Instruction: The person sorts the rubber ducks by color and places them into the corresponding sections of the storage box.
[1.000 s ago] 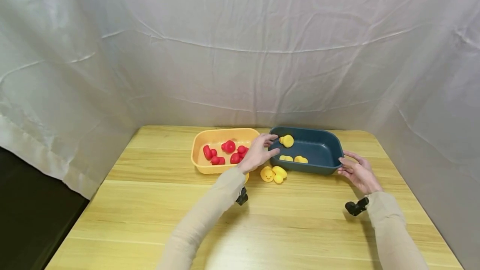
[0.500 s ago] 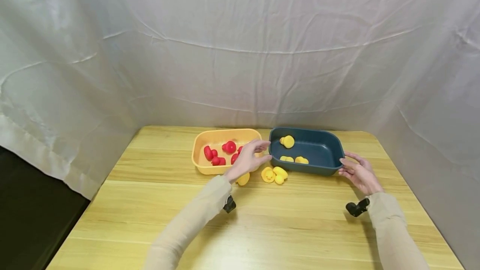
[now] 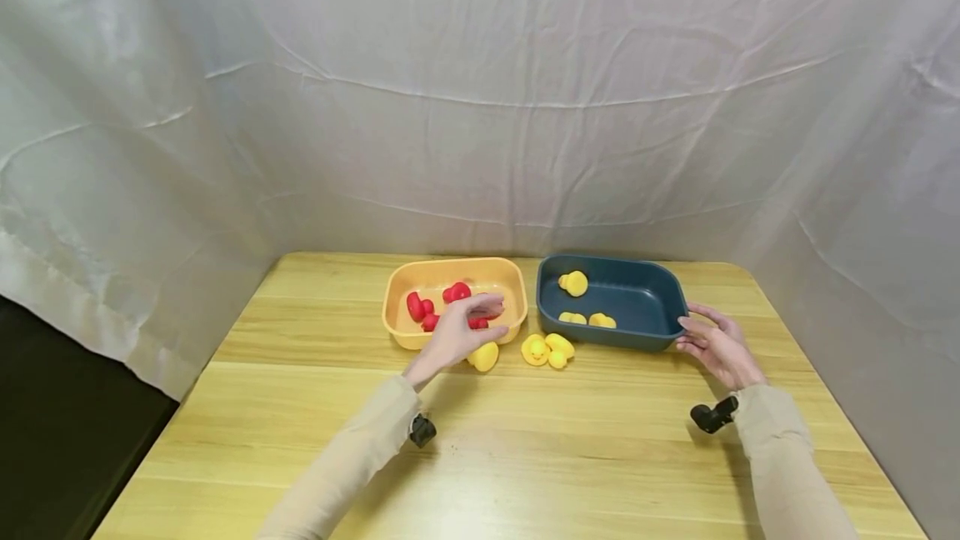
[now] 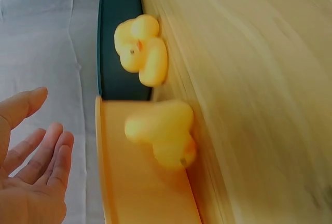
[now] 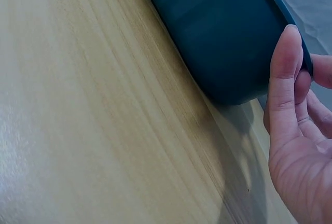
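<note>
In the head view my left hand (image 3: 459, 330) hovers over the front of the orange bin (image 3: 397, 337), its thumb and fingers spread with nothing between them. Several small red rubber ducks (image 3: 416, 307) lie in that bin, some hidden behind the hand. One yellow rubber duck (image 4: 171, 130) sits on the table against the bin's front wall. My right hand (image 3: 722, 348) holds the right end of the dark blue bin (image 3: 622, 339); the right wrist view shows its thumb (image 5: 285, 58) and fingers at the rim. Yellow rubber ducks (image 3: 574, 282) lie inside the blue bin.
Two more yellow ducks (image 3: 536, 350) rest side by side on the wooden table (image 3: 570, 457), in front of the blue bin's left end. The bins stand close together near the table's back edge. A pale curtain (image 3: 480, 148) hangs behind and at both sides.
My left hand has drawn back from the blue bin's left end, moving left over the orange bin, and the yellow duck before it has come into view. The right hand stays put.
</note>
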`<state>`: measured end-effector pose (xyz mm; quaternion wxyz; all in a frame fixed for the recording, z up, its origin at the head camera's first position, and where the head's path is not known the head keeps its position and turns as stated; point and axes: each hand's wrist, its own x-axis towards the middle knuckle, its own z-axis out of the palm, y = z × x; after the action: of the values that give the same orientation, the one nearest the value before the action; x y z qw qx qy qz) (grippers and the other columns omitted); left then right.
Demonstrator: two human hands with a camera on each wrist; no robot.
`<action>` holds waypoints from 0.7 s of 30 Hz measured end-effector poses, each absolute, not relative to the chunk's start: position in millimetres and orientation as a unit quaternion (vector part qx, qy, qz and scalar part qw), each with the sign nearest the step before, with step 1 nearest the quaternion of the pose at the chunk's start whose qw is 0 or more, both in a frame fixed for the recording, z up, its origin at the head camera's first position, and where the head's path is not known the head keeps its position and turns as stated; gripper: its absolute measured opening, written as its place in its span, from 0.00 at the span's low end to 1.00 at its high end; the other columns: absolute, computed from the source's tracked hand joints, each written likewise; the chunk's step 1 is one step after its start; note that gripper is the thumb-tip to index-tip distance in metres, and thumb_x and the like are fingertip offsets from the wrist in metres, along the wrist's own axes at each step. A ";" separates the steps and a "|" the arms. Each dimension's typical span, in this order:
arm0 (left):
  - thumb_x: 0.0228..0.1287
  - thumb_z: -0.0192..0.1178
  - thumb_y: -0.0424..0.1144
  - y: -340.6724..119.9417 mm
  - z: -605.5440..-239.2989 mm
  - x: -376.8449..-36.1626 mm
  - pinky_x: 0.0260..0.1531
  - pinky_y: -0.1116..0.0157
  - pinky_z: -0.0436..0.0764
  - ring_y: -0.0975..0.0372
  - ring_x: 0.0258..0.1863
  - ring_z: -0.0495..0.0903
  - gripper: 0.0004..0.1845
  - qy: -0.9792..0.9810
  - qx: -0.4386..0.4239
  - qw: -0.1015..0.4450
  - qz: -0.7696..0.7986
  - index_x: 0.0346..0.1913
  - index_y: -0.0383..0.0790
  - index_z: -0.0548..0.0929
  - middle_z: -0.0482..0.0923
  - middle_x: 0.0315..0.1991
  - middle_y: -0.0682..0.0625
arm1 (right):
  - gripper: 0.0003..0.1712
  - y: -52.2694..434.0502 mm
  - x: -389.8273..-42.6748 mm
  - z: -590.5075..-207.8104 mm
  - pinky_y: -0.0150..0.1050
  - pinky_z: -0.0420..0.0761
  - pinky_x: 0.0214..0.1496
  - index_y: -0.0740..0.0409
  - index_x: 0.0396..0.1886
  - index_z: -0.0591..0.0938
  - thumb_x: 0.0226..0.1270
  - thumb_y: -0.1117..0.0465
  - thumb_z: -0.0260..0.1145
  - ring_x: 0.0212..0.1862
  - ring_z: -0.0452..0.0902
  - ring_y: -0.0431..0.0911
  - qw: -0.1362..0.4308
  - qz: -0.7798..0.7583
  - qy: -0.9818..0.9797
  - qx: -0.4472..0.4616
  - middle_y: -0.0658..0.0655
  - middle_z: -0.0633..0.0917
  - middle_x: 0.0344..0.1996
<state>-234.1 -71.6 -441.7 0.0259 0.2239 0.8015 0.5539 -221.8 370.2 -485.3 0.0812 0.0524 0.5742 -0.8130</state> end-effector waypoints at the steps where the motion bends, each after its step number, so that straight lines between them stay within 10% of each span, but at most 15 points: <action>1: 0.61 0.71 0.33 -76.2 -442.9 -233.1 0.61 0.44 0.80 0.42 0.56 0.83 0.23 0.804 0.219 0.023 0.552 0.60 0.34 0.81 0.83 0.55 0.34 | 0.18 370.0 -221.6 -485.4 0.32 0.88 0.37 0.54 0.61 0.68 0.76 0.68 0.58 0.31 0.84 0.42 0.082 -0.813 0.573 0.052 0.51 0.84 0.32; 21: 0.62 0.70 0.37 -107.5 -452.6 -217.4 0.54 0.58 0.86 0.53 0.49 0.87 0.19 0.845 0.247 0.035 0.473 0.53 0.32 0.84 0.88 0.50 0.40 | 0.18 370.3 -221.1 -486.3 0.32 0.88 0.37 0.53 0.60 0.69 0.76 0.69 0.58 0.31 0.84 0.42 0.081 -0.815 0.571 0.050 0.51 0.83 0.32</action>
<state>-217.4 -107.5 -452.6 0.0351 0.2467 0.8449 0.4733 -221.1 370.3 -486.3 0.0813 0.0500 0.5713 -0.8152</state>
